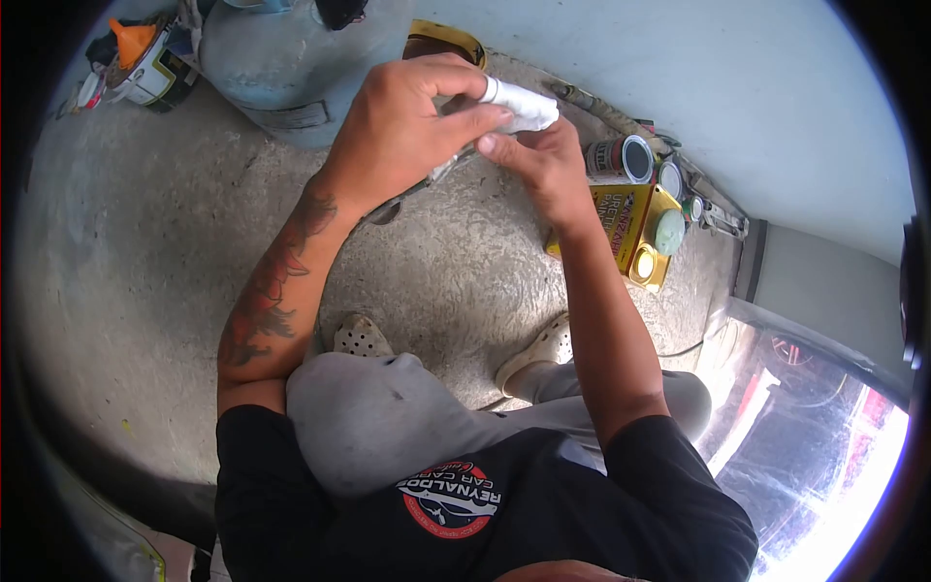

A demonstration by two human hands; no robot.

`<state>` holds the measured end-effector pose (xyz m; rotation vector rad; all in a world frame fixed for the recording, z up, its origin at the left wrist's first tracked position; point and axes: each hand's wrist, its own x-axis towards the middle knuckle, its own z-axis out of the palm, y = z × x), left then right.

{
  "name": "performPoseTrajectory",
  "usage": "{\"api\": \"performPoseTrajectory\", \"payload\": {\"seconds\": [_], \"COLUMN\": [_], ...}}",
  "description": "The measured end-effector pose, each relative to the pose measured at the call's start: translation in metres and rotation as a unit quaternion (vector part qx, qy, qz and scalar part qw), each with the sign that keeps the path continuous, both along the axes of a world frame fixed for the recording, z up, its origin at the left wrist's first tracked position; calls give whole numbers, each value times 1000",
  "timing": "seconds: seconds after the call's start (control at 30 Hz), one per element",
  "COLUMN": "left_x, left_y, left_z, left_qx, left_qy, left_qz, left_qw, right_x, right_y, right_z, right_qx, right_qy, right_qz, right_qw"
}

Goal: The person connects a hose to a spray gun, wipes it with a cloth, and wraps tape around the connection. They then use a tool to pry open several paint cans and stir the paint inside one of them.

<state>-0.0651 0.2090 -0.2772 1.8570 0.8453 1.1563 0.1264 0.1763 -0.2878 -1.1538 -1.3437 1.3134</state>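
Observation:
A white cloth-like wrap (524, 107) covers the end of the index finger of my left hand (398, 126), whose thumb presses close beneath it. From the other side, my right hand (548, 175) has its fingers closed at the far end of the white wrap, thumb pointing toward the left thumb. Both hands are raised in front of me, nearly touching. Whether the white material is cloth or paper is hard to tell. Partly hidden under the hands runs a thin dark curved edge with a pale part (446, 170).
A large blue-grey tank (291, 73) stands ahead on the concrete floor (175, 262). To its left is a paint can (160, 82) with an orange funnel (133, 41). Right of my hands are a yellow rectangular tin (621, 218) and a grey-lidded can (635, 158), near the pale wall (718, 87).

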Motion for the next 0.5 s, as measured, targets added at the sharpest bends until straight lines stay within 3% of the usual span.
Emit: {"api": "performPoseTrajectory", "payload": {"seconds": [0.07, 0.2, 0.27, 0.4, 0.5], "left_x": [-3, -6, -8, -9, -1], "left_y": [-4, -2, -3, 1, 3], "left_z": [9, 4, -1, -29, -54], "left_qx": [-117, -100, -183, -226, -312], "left_qy": [22, -49, -103, -90, -187], "left_qz": [8, 7, -12, -6, -29], "left_qw": [993, 994, 978, 970, 931], "right_x": [-6, -9, -5, 3, 15], "right_y": [4, -5, -16, -37, -50], "right_z": [-3, -18, -24, -34, -42], "right_qx": [-39, -74, -91, -94, -160], "right_qy": [76, 83, 94, 202, 222], "right_qz": [43, 47, 56, 28, -27], "right_qw": [995, 993, 990, 975, 961]}}
